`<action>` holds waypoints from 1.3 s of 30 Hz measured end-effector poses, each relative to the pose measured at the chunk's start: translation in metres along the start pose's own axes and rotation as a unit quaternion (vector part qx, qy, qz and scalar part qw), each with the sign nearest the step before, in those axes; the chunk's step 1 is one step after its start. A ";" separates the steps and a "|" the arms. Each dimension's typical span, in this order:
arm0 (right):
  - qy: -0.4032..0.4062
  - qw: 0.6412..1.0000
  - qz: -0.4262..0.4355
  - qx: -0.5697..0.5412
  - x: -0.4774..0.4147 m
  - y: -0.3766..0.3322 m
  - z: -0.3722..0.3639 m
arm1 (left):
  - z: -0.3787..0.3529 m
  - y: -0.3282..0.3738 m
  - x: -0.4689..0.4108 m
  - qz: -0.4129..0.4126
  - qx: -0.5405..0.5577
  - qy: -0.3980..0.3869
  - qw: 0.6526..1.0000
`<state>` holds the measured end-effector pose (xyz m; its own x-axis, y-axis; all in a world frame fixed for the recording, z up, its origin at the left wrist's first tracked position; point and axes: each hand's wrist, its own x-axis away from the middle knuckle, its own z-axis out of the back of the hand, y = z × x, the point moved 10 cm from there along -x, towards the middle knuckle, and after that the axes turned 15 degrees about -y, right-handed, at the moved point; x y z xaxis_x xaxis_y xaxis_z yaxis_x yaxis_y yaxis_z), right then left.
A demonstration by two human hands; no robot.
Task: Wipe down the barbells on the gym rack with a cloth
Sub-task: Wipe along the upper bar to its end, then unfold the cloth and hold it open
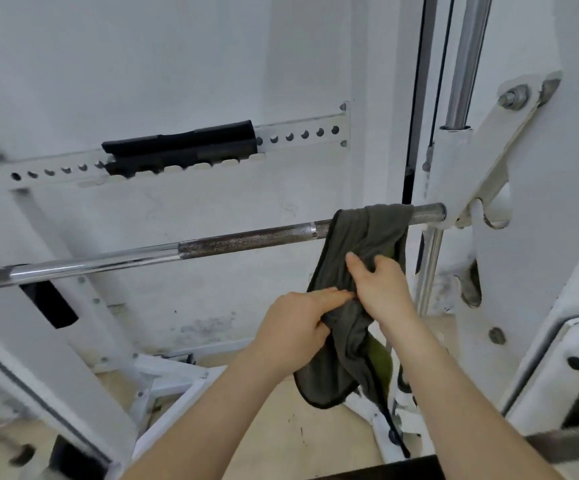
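Note:
A steel barbell [239,242] runs from the left edge up to the white rack's carriage at the right, with knurled and smooth sections. A dark grey-green cloth [364,237] is draped over the bar near its right end and hangs down below it. My left hand [295,327] grips the hanging cloth from the left, fingers pointing right. My right hand [381,289] pinches a fold of the same cloth just above and to the right. Both hands are below the bar and do not touch it.
The white rack upright [523,258] with bolts and hooks stands at the right, with a chrome guide rod [468,60] above. A perforated white rail with a black pad [180,143] is fixed to the wall behind. White base frames [170,375] lie on the wooden floor.

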<state>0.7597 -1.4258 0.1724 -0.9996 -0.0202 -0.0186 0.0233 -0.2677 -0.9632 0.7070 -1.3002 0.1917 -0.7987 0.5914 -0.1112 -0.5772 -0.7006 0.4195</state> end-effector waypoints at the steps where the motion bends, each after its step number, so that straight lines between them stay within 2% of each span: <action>1: -0.011 1.000 -0.007 -0.010 0.006 0.003 -0.012 | 0.001 -0.006 0.011 0.019 -0.001 -0.008 1.000; 3: -0.024 1.000 -0.006 -0.015 0.021 -0.001 -0.035 | 0.008 -0.015 0.039 0.049 0.028 -0.002 0.998; 7: -0.054 0.998 0.014 0.014 0.062 -0.031 -0.083 | 0.023 -0.018 0.110 0.063 0.169 0.017 0.983; 10: -0.098 0.994 0.021 0.040 0.109 -0.054 -0.131 | 0.030 -0.017 0.181 0.057 0.273 -0.037 0.960; 12: -0.145 0.989 0.035 0.014 0.148 -0.071 -0.167 | 0.033 -0.016 0.239 0.007 0.415 -0.100 0.904; 13: -0.176 0.983 0.047 -0.012 0.169 -0.084 -0.187 | 0.042 -0.016 0.268 -0.021 0.491 -0.096 0.865; 14: -0.213 0.975 0.057 -0.036 0.189 -0.098 -0.207 | 0.053 -0.025 0.297 -0.015 0.558 -0.046 0.828; 15: -0.255 0.964 0.063 -0.050 0.209 -0.113 -0.228 | 0.060 -0.042 0.326 0.025 0.603 0.029 0.797; 16: -0.299 0.951 0.067 -0.052 0.231 -0.128 -0.250 | 0.060 -0.065 0.358 0.103 0.600 0.101 0.787; 17: -0.339 0.937 0.071 -0.046 0.251 -0.142 -0.271 | 0.057 -0.083 0.389 0.203 0.552 0.140 0.797; 18: -0.375 0.923 0.079 -0.043 0.270 -0.155 -0.292 | 0.051 -0.092 0.418 0.287 0.488 0.138 0.813; 20: -0.430 0.897 0.094 -0.047 0.305 -0.176 -0.333 | 0.039 -0.093 0.466 0.365 0.455 0.117 0.804; 21: -0.446 0.889 0.097 -0.048 0.319 -0.184 -0.352 | 0.039 -0.092 0.488 0.368 0.473 0.136 0.789; 24: -0.462 0.881 0.091 -0.041 0.346 -0.195 -0.400 | 0.057 -0.107 0.550 0.349 0.511 0.261 0.741; 29: -0.493 0.861 0.118 0.038 0.369 -0.206 -0.471 | 0.075 -0.134 0.649 0.300 0.592 0.431 0.611; 32: -0.490 0.861 0.131 0.039 0.377 -0.209 -0.509 | 0.082 -0.144 0.703 0.264 0.611 0.493 0.561; 34: -0.515 0.849 0.117 -0.009 0.382 -0.204 -0.543 | 0.089 -0.151 0.740 0.263 0.600 0.537 0.532; 36: -0.524 0.842 0.059 -0.115 0.383 -0.195 -0.575 | 0.096 -0.160 0.777 0.297 0.563 0.573 0.517; 39: -0.499 0.815 -0.036 -0.293 0.377 -0.180 -0.605 | 0.107 -0.173 0.815 0.332 0.526 0.589 0.516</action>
<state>0.3700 -0.8028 0.1769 -0.4814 -0.8764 -0.0116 -0.3383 0.1980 -0.9200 0.1737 -0.6547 0.1249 -0.6685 -0.7261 0.1611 -0.1926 0.3781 0.9055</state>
